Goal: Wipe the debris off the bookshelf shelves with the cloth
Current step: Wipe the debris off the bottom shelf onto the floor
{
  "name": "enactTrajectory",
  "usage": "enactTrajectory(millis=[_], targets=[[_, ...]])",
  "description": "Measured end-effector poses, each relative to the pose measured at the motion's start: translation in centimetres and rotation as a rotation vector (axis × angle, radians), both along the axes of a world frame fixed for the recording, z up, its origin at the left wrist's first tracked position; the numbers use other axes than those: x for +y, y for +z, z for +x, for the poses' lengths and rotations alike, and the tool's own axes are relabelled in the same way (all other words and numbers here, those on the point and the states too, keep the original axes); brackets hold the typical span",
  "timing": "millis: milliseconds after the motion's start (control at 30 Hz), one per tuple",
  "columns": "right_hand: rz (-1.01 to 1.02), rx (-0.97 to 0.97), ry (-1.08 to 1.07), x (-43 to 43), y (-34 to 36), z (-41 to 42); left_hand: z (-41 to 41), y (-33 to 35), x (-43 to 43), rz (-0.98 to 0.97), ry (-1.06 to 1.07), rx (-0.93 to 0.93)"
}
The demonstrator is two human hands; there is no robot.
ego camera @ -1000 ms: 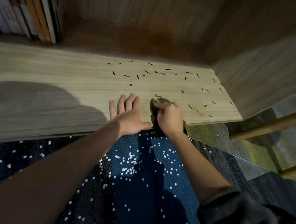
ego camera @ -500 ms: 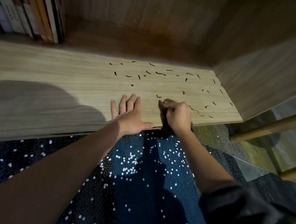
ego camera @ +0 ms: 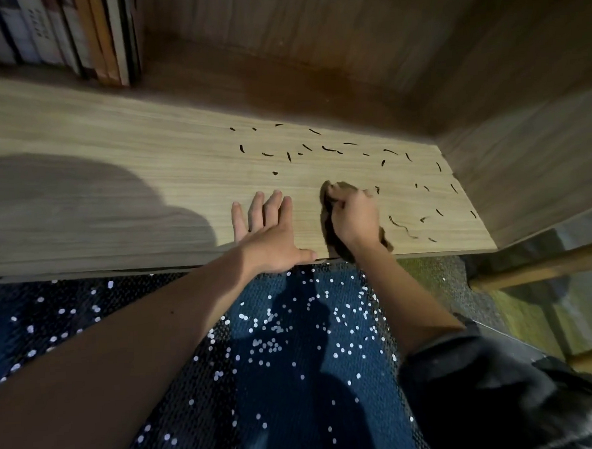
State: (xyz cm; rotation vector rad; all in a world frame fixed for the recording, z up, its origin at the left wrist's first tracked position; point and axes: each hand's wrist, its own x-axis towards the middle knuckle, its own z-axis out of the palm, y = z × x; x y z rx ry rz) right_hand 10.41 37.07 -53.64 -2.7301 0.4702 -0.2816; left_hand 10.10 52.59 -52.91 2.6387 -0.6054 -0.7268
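Pale wooden shelf board (ego camera: 111, 131): left hand (ego camera: 268, 239) flat at front edge; right hand (ego camera: 356, 217) just beside it, gripping brown crumpled cloth (ego camera: 330, 238) on the board. Thin dark debris strands (ego camera: 328, 149) lie behind and right. Upright paper books (ego camera: 55, 34) stand rear left.

Bunched, seemingly brown cloth (ego camera: 327, 222) lies on pale shelf (ego camera: 148, 184) beside scattered dark debris (ego camera: 330, 149).

Our right hand (ego camera: 354, 217), gripping the cloth (ego camera: 328, 222), has slid sideways away from our left hand (ego camera: 271, 239), widening the strip of bare shelf (ego camera: 114, 185) between them. It has then pushed deeper in, so its knuckles now sit level with the left hand's fingertips. One fleck of debris (ego camera: 330, 149) that lay just beyond the cloth is now hidden.
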Motion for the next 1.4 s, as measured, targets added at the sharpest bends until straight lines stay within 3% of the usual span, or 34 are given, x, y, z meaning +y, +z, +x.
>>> enactTrajectory(millis=[133, 267, 367, 433, 533, 600, 700, 833, 933, 1033, 1100, 1200, 1333, 1400], targets=[[-0.007, -0.038, 0.200, 0.2, 0.2, -4.4, 0.2, 0.0, 0.0, 0.006, -0.011, 0.015], [0.072, 0.027, -0.064, -3.8, -0.2, -1.0, 0.3, -0.2, 0.1, -0.014, -0.007, 0.015], [0.014, 0.032, -0.079, -2.4, -0.4, 1.3, 0.3, -0.1, 0.1, -0.081, 0.016, 0.028], [-0.030, 0.016, 0.011, -0.3, -0.6, 1.5, 0.4, 0.0, 0.5, -0.214, 0.072, 0.042], [-0.057, -0.008, 0.184, 2.7, -0.7, 0.0, 0.9, 0.1, 2.3, -0.564, 0.263, 0.037], [-0.029, -0.029, 0.241, 4.0, -0.5, -1.5, 1.4, 0.1, 4.2, -0.654, 0.357, -0.061], [0.048, -0.034, 0.272, 7.3, 0.0, -5.0, 2.3, 0.1, 6.9, -0.520, 0.321, -0.218], [0.338, 0.057, 0.324, 12.1, 1.5, -8.9, 2.6, 0.4, 9.0, -0.331, 0.246, -0.289], [0.461, -0.053, 0.181, 9.6, 3.3, -7.4, 1.7, 1.2, 8.9, -0.256, 0.184, -0.276], [0.450, -0.075, 0.036, 5.1, 3.9, -5.0, 0.4, 1.3, 8.1, -0.144, 0.095, -0.237], [0.277, 0.052, -0.006, 3.9, 2.5, -5.0, -0.2, 1.1, 7.7, -0.086, 0.048, -0.194], [0.053, -0.058, -0.071, 6.7, 0.0, -7.2, -0.1, 0.6, 7.8, -0.150, 0.070, -0.111], [0.163, -0.119, 0.359, 12.9, -0.6, -9.1, 1.4, 1.5, 9.1, -0.354, 0.307, -0.154], [0.275, -0.137, 0.385, 12.7, 0.9, -8.2, 2.4, 1.9, 9.7, -0.379, 0.348, -0.201]])
